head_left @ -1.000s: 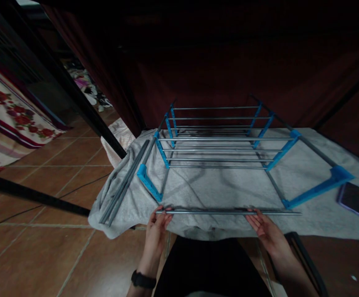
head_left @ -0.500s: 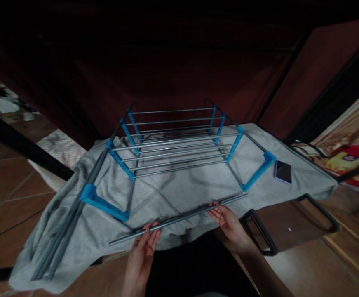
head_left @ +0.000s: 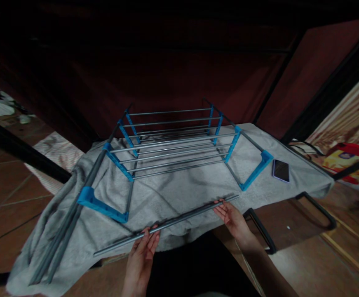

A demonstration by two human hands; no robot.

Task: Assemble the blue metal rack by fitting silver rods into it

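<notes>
A long grey metal rod (head_left: 179, 220) lies slanted across the near edge of a grey cloth (head_left: 179, 192). My left hand (head_left: 142, 251) has its fingers around the rod near its left part. My right hand (head_left: 233, 218) touches the rod near its right end, fingers mostly stretched under it. Beyond the rod stands a rack (head_left: 173, 144) of grey rods joined by blue plastic side pieces, with two blue brackets (head_left: 100, 204) reaching towards me.
A phone (head_left: 280, 170) lies on the cloth at the right. Several loose grey rods (head_left: 55, 247) lie along the cloth's left edge. A black bent frame (head_left: 261, 229) sits on the tiled floor at the right. Dark red fabric hangs behind.
The view swung to the right between the first two frames. The rod went from level to slanted and has slid leftward in my hands.
</notes>
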